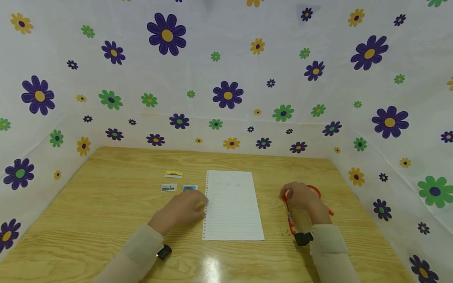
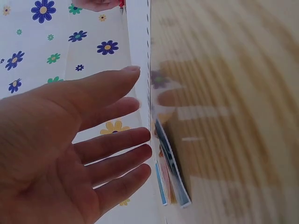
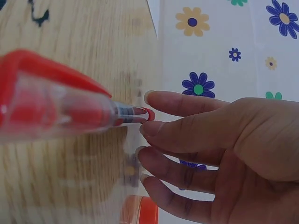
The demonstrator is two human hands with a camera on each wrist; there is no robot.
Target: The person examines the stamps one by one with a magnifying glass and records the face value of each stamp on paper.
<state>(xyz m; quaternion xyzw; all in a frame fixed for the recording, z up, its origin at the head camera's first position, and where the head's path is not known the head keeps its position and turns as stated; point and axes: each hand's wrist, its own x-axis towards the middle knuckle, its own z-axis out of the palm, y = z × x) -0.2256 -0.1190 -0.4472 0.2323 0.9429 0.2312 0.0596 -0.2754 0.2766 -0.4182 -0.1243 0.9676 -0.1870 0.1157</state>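
A white lined sheet of paper (image 1: pixel 233 208), with punched holes down its left side, lies on the wooden table. My left hand (image 1: pixel 182 210) hovers at its left edge, fingers spread and loosely extended, holding nothing. Beside that hand are small stamp-like picture cards: a yellow one (image 1: pixel 174 174), a grey-green one (image 1: pixel 169 187) and a blue one (image 1: pixel 190 188), partly covered by the hand. To the right of the sheet, my right hand (image 1: pixel 301 195) pinches the far end of a red, clear-barrelled pen (image 3: pixel 65 107) between thumb and index finger. The other fingers stay loosely bent.
Behind my right hand lies a red curved rim (image 1: pixel 315 190) with a red end piece (image 1: pixel 331 211); the hand hides the rest. Dark crumbs (image 1: pixel 284 234) lie near the pen. White flowered cloth (image 1: pixel 226 70) walls the table at the back and sides.
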